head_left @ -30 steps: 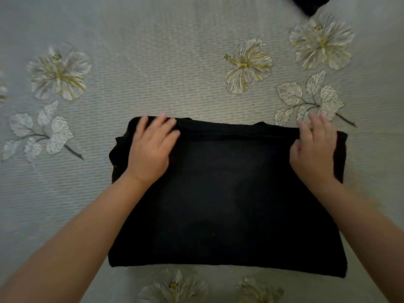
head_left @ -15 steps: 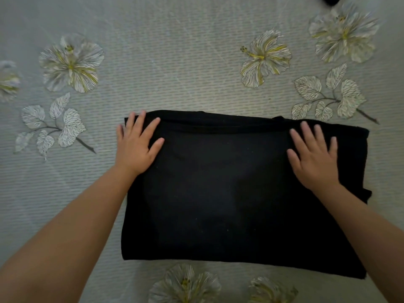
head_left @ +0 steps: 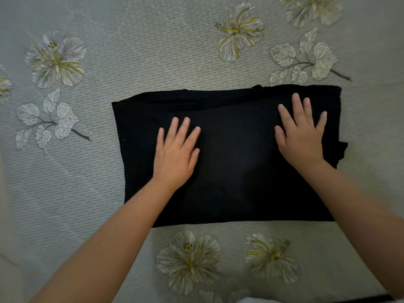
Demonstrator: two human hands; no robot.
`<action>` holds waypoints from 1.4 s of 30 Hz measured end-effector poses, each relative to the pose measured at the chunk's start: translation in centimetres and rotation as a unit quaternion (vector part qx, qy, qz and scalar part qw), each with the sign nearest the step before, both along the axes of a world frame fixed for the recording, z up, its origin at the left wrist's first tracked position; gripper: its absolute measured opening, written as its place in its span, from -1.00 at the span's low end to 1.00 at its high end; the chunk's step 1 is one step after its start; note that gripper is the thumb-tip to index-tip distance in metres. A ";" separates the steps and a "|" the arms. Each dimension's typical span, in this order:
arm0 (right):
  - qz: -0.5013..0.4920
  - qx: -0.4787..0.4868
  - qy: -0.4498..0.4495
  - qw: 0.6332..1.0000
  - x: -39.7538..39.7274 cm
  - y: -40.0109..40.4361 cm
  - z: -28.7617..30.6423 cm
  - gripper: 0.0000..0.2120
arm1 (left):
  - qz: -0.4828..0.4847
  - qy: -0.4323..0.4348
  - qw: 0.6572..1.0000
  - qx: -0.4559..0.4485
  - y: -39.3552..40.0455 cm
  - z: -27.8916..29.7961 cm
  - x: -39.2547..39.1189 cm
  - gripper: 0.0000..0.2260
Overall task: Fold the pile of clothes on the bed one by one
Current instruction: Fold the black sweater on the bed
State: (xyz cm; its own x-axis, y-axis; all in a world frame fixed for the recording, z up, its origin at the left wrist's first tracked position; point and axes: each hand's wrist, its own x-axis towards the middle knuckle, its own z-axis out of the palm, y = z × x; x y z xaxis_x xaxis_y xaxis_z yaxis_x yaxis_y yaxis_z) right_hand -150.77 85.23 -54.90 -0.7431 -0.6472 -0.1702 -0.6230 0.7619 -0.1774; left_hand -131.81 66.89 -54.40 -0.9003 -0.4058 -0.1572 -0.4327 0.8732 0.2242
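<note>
A black garment (head_left: 236, 162) lies folded into a wide rectangle on the bed, its far edge showing a doubled layer. My left hand (head_left: 177, 154) rests flat on its left-centre part, fingers spread and straight. My right hand (head_left: 300, 134) lies flat on the right part, fingers spread toward the far edge. A small flap of the cloth sticks out at the right side (head_left: 342, 149). Both palms press down on the fabric; neither grips it.
The bed cover (head_left: 131, 51) is pale grey-green with printed white-and-yellow flowers and leaves all around the garment. A sliver of something white and dark shows at the bottom edge (head_left: 251, 299).
My left hand slid from the garment's far-left corner inward to the right and nearer. My right hand stayed on the right part. The view shifted, and the dark item at the top edge left the frame.
</note>
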 end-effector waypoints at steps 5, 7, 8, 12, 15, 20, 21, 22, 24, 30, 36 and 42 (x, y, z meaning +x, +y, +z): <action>-0.051 -0.004 0.010 0.999 6.2 9.7 0.7 -0.51 | -0.008 -0.061 0.998 0.008 7.3 -0.9 4.2 -0.53; -0.083 0.054 -0.047 0.994 8.2 13.0 -0.1 -0.45 | 0.016 -0.111 0.993 0.017 8.3 -1.4 6.6 -0.48; -0.105 0.078 -0.080 0.988 8.9 14.2 -0.5 -0.40 | 0.015 -0.130 0.991 0.021 8.5 -1.6 7.5 -0.47; -0.107 0.090 -0.105 0.985 9.1 15.8 -1.4 -0.35 | 0.031 -0.155 0.987 0.035 8.6 -2.1 8.1 -0.49; -0.143 0.049 -0.118 0.981 8.6 15.8 -1.0 -0.38 | 0.061 -0.152 0.986 0.041 9.1 -2.2 7.8 -0.48; -0.310 0.004 -0.086 0.947 8.1 14.3 -0.3 -0.47 | 0.019 -0.106 0.991 0.076 10.7 -0.4 3.3 -0.54; -0.331 0.011 -0.092 0.939 8.0 13.7 -0.3 -0.47 | -0.032 -0.104 0.992 0.071 10.8 0.0 1.6 -0.55; -0.350 0.012 -0.100 0.931 7.9 13.2 -0.4 -0.47 | -0.084 -0.104 0.989 0.063 10.8 0.4 -0.4 -0.56; -0.391 0.005 -0.117 0.913 7.9 12.2 -0.5 -0.51 | -0.168 -0.108 0.979 0.043 10.6 0.9 -4.8 -0.56; -0.438 -0.017 -0.135 0.889 7.3 11.7 -0.8 -0.76 | -0.334 -0.129 0.932 -0.051 12.4 1.5 -18.1 -0.44; -0.423 -0.044 -0.199 0.883 5.8 13.1 -1.1 -0.81 | -0.410 -0.171 0.879 -0.174 16.3 0.1 -24.0 -0.35; -0.410 -0.039 -0.141 0.900 2.2 15.9 -0.5 -0.92 | -0.432 -0.130 0.879 -0.152 16.5 1.0 -27.1 -0.76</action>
State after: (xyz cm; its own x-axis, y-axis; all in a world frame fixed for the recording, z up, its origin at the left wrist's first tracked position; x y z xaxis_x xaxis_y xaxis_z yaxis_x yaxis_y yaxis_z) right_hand -148.57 101.10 -55.44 -0.9109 0.0806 -0.4047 0.2212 0.9234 -0.3138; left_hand -158.87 83.41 -53.41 -0.8429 0.3532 -0.4058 0.4194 0.9039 -0.0843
